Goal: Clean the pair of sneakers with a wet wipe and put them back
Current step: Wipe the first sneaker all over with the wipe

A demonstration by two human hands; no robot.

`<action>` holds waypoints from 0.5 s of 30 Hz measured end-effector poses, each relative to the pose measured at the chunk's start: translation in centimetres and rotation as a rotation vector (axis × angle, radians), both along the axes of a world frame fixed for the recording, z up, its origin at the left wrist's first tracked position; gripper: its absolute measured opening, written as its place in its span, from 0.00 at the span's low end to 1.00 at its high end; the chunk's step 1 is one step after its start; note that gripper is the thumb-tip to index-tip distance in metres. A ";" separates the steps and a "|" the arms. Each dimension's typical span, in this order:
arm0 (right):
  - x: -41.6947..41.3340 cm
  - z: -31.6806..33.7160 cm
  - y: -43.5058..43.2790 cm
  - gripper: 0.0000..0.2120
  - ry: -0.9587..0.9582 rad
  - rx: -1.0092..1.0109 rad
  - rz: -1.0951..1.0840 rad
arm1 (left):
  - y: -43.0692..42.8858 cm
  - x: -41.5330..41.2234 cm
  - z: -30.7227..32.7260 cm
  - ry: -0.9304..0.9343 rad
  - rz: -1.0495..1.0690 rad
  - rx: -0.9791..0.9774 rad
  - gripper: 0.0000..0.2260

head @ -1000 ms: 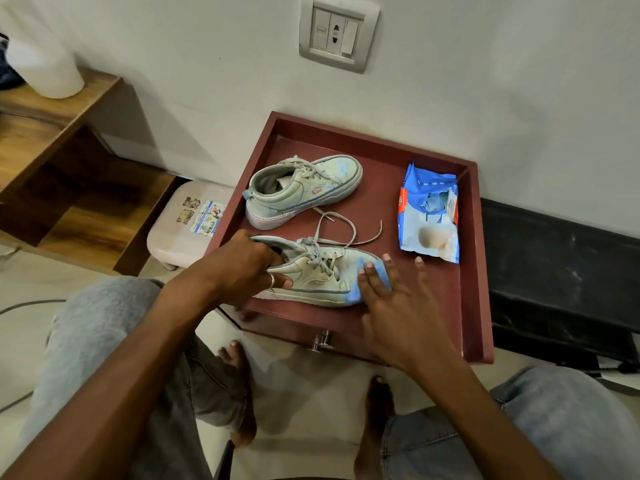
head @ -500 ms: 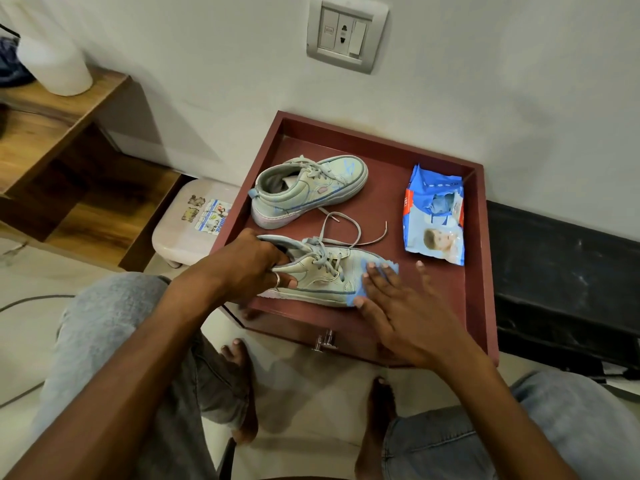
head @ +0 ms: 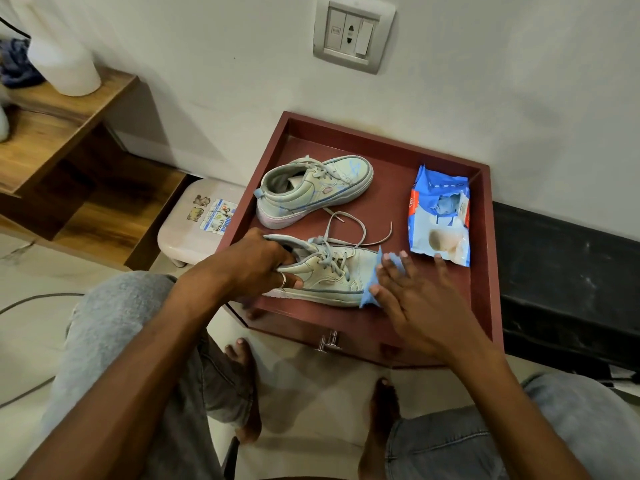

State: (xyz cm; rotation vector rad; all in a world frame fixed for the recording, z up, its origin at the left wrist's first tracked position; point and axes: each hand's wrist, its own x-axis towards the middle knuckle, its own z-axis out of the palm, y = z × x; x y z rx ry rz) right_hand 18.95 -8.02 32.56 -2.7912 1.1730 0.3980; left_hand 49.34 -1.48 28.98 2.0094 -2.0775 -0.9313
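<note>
From the head camera, looking down, both sneakers are on the red-brown worktop (head: 388, 188) with the raised rim, against the wall. The far sneaker (head: 313, 188) stands alone near the back, and no hand touches it. The near sneaker (head: 332, 277) lies at the front edge with its toe to the right and its loose laces (head: 360, 233) spread behind it.

The left hand (head: 256, 268) has a closed grip on the heel end of this sneaker, with the fingers curled over the collar and the thumb on the side. The right hand (head: 419, 306) does not grasp anything. Its fingers are straight and spread, and they press the blue wet wipe (head: 367, 299) flat against the toe. The pack of wipes (head: 440, 216) lies just beyond these fingers, with its flap open.

I think the sneaker is light, with a soft upper that gives under pressure and a firmer sole. The heel and collar therefore look like a good place to hold it, because the toe would slide away under the rubbing. The wipe is thin, limp and probably slippery, so a flat press suits it better than a pinch. The loose laces may catch when the shoe is lifted.
</note>
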 end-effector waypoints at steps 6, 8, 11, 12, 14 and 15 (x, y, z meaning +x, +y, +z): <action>2.0 -1.2 1.8 0.45 -0.055 0.140 0.012 | 0.1 -0.2 0.2 0.021 0.004 -0.033 0.17; 1.2 0.2 1.6 0.53 -0.022 0.181 0.039 | 0.1 -0.2 0.2 0.028 -0.005 -0.033 0.16; -0.1 0.9 0.6 0.48 0.013 0.120 0.053 | -0.1 -0.3 0.5 0.029 -0.010 -0.055 0.14; -0.1 0.6 0.3 0.46 -0.020 0.078 0.023 | -0.2 -0.5 0.7 0.036 -0.009 -0.075 0.13; 0.7 -0.4 0.5 0.47 -0.033 0.035 -0.029 | -0.2 -0.7 0.9 0.044 -0.012 -0.082 0.12; 1.2 -1.0 0.9 0.47 -0.026 0.033 -0.027 | -0.2 -0.7 0.9 0.050 -0.008 -0.077 0.12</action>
